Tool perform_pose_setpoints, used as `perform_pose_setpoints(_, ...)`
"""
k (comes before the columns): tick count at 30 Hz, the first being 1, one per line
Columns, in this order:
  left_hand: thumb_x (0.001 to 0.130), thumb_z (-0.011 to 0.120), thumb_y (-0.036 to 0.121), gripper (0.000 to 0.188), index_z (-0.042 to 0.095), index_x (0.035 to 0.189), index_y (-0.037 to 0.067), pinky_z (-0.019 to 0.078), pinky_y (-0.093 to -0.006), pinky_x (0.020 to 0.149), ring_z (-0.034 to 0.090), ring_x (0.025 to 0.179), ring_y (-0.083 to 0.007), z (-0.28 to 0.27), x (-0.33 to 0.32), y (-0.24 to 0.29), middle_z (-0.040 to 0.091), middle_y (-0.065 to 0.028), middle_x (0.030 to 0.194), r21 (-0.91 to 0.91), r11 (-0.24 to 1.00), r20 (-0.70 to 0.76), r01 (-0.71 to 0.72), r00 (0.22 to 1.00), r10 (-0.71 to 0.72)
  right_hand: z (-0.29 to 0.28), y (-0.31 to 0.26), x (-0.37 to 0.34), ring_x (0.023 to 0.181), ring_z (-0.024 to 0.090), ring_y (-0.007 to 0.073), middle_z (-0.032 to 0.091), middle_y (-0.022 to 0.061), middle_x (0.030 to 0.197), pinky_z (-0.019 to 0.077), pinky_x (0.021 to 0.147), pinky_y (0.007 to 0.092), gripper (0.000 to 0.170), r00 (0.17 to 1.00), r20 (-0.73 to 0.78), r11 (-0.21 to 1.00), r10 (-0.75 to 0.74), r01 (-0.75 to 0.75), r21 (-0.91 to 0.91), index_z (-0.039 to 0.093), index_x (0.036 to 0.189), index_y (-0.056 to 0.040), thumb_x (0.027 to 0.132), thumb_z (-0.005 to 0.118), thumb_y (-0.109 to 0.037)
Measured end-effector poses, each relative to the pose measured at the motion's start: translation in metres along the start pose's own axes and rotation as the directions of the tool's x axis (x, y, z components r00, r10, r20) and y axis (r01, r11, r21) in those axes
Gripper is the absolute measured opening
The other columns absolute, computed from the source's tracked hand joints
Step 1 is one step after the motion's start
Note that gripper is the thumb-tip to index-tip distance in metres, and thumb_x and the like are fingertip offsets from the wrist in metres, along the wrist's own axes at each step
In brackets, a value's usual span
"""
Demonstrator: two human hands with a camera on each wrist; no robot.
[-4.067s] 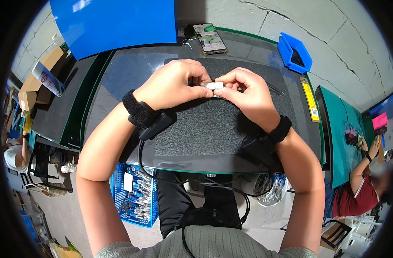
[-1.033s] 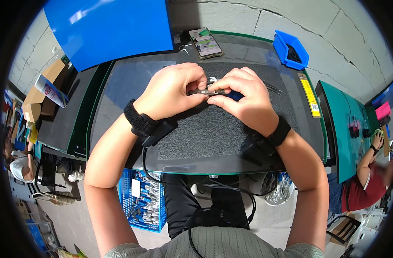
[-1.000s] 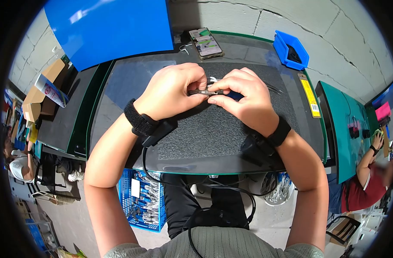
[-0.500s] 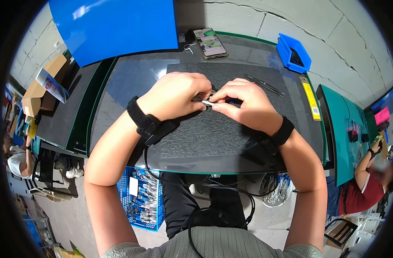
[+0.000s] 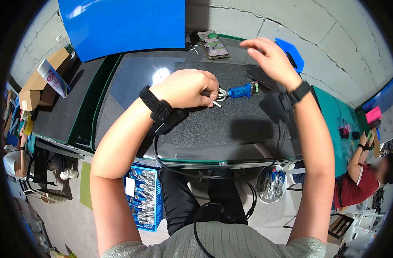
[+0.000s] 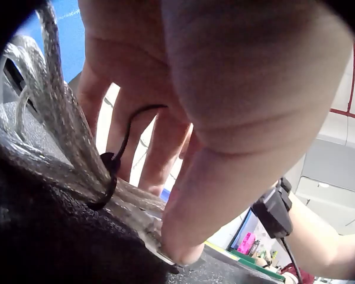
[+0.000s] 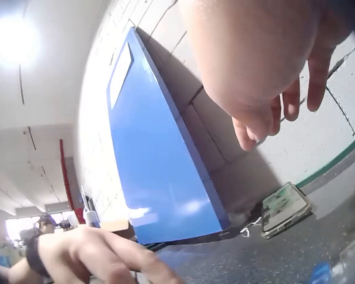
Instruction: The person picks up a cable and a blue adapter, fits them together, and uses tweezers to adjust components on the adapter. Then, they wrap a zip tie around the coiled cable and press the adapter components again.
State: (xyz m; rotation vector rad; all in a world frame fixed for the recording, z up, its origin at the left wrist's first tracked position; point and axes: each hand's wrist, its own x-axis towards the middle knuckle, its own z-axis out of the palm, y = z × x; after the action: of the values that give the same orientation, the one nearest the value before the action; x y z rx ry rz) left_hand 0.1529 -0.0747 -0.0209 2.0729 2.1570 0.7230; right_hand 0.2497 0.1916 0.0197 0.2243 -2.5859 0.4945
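In the head view my left hand [image 5: 185, 89] grips a coiled bundle of clear-jacketed silver cable [image 5: 222, 94] over the grey mat [image 5: 196, 133]. A blue adapter plug [image 5: 239, 91] with a green terminal block [image 5: 255, 87] at its end lies on the mat to the right of that hand. Up close in the left wrist view, the cable strands [image 6: 65, 124] run under the fingers and thumb, with a thin black tie [image 6: 127, 139] around them. My right hand [image 5: 271, 60] is raised away from the cable, holding nothing, its fingers loosely extended in front of the blue bin [image 5: 296, 58].
A phone [image 5: 213, 44] lies at the back of the table near a tall blue panel [image 5: 123, 26]. Below the front edge stand a blue basket [image 5: 159, 202] and a round bin [image 5: 271, 199], both with cables. Another person [image 5: 359, 185] works at the right.
Both hands were together working on small parts over the mat. The right hand has let go and moved up and right toward the blue bin. The blue adapter now shows uncovered.
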Motion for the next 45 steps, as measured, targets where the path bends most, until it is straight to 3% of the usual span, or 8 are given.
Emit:
perform_pose_setpoints(6, 0.076, 0.079, 0.021, 0.018, 0.07, 0.084, 0.008, 0.0523, -0.0404, 0.078, 0.068, 0.089, -0.0294, 0.003, 0.0, -0.004, 0.068, -0.0065, 0.093, -0.047, 0.999, -0.016, -0.008, 1.0, 0.007, 0.045, 0.024, 0.034, 0.112, 0.054, 0.0336, 0.064, 0.0096, 0.113, 0.0446, 0.1, 0.0434, 0.033, 0.986, 0.121, 0.96, -0.117, 0.144, -0.241, 0.073, 0.118, -0.0198, 0.091, 0.056, -0.01)
perform_pose_setpoints(9, 0.077, 0.081, 0.017, 0.015, 0.07, 0.085, 0.01, 0.053, -0.0389, 0.085, 0.067, 0.101, -0.0291, -0.001, 0.001, -0.002, 0.071, -0.0043, 0.11, -0.049, 0.997, 0.053, 0.054, 0.997, -0.052, 0.069, 0.027, 0.043, 0.112, 0.051, 0.0324, 0.062, 0.0078, 0.119, 0.0429, 0.103, 0.0407, 0.039, 0.978, 0.205, 0.958, -0.037, 0.093, -0.272, 0.073, 0.12, -0.022, 0.088, 0.055, -0.009)
perform_pose_setpoints(15, 0.077, 0.081, 0.017, 0.016, 0.071, 0.086, 0.009, 0.0529, -0.0391, 0.083, 0.068, 0.099, -0.0293, 0.0, 0.002, 0.0, 0.07, -0.0046, 0.107, -0.059, 0.995, 0.053, 0.076, 0.996, -0.073, 0.085, 0.028, 0.052, 0.114, 0.051, 0.0319, 0.06, 0.0076, 0.123, 0.0427, 0.104, 0.0406, 0.044, 0.961, 0.271, 0.941, 0.058, 0.038, -0.335, 0.073, 0.122, -0.0242, 0.086, 0.053, -0.008)
perform_pose_setpoints(22, 0.077, 0.08, 0.016, 0.016, 0.07, 0.086, 0.008, 0.0529, -0.0393, 0.083, 0.068, 0.097, -0.0298, 0.002, 0.002, -0.001, 0.07, -0.0047, 0.105, -0.056, 0.995, 0.043, 0.077, 0.996, -0.075, 0.089, 0.031, 0.051, 0.115, 0.052, 0.032, 0.06, 0.0109, 0.117, 0.0422, 0.103, 0.0396, 0.038, 0.964, 0.259, 0.929, 0.066, 0.035, -0.368, 0.074, 0.119, -0.0216, 0.089, 0.055, -0.007)
perform_pose_setpoints(24, 0.077, 0.076, 0.019, 0.015, 0.068, 0.08, 0.007, 0.0524, -0.0408, 0.077, 0.067, 0.089, -0.0299, 0.005, 0.001, -0.006, 0.068, -0.0067, 0.091, -0.073, 0.997, -0.026, -0.003, 1.0, 0.001, 0.09, 0.033, 0.053, 0.119, 0.051, 0.033, 0.06, 0.0112, 0.124, 0.0417, 0.106, 0.0418, 0.047, 0.95, 0.295, 0.93, 0.102, 0.014, -0.366, 0.072, 0.123, -0.0224, 0.084, 0.052, -0.005)
perform_pose_setpoints(37, 0.078, 0.077, 0.018, 0.015, 0.068, 0.082, 0.007, 0.0525, -0.0407, 0.077, 0.067, 0.088, -0.0299, 0.005, 0.002, -0.006, 0.068, -0.0071, 0.09, -0.081, 0.997, -0.021, 0.015, 1.0, -0.017, 0.083, 0.038, 0.048, 0.115, 0.052, 0.0344, 0.061, 0.0121, 0.12, 0.0421, 0.105, 0.0409, 0.047, 0.959, 0.257, 0.952, 0.121, -0.039, -0.304, 0.073, 0.121, -0.0169, 0.082, 0.051, -0.002)
perform_pose_setpoints(39, 0.077, 0.081, 0.016, 0.016, 0.07, 0.085, 0.007, 0.0536, -0.0392, 0.082, 0.068, 0.097, -0.0296, 0.002, 0.002, -0.003, 0.071, -0.0049, 0.104, -0.068, 0.995, 0.036, 0.073, 0.997, -0.071, 0.079, 0.035, 0.046, 0.116, 0.052, 0.0343, 0.061, 0.012, 0.119, 0.0424, 0.105, 0.041, 0.043, 0.965, 0.226, 0.947, 0.137, -0.061, -0.316, 0.073, 0.12, -0.0152, 0.084, 0.052, -0.004)
perform_pose_setpoints(45, 0.077, 0.081, 0.016, 0.015, 0.07, 0.085, 0.008, 0.0536, -0.0388, 0.084, 0.067, 0.1, -0.0288, 0.001, 0.002, 0.0, 0.071, -0.0044, 0.107, -0.062, 0.993, 0.048, 0.101, 0.994, -0.098, 0.062, 0.027, 0.027, 0.116, 0.053, 0.0349, 0.062, 0.0128, 0.118, 0.0426, 0.105, 0.0419, 0.031, 0.967, 0.229, 0.968, 0.111, -0.054, -0.243, 0.072, 0.121, -0.013, 0.093, 0.058, -0.018)
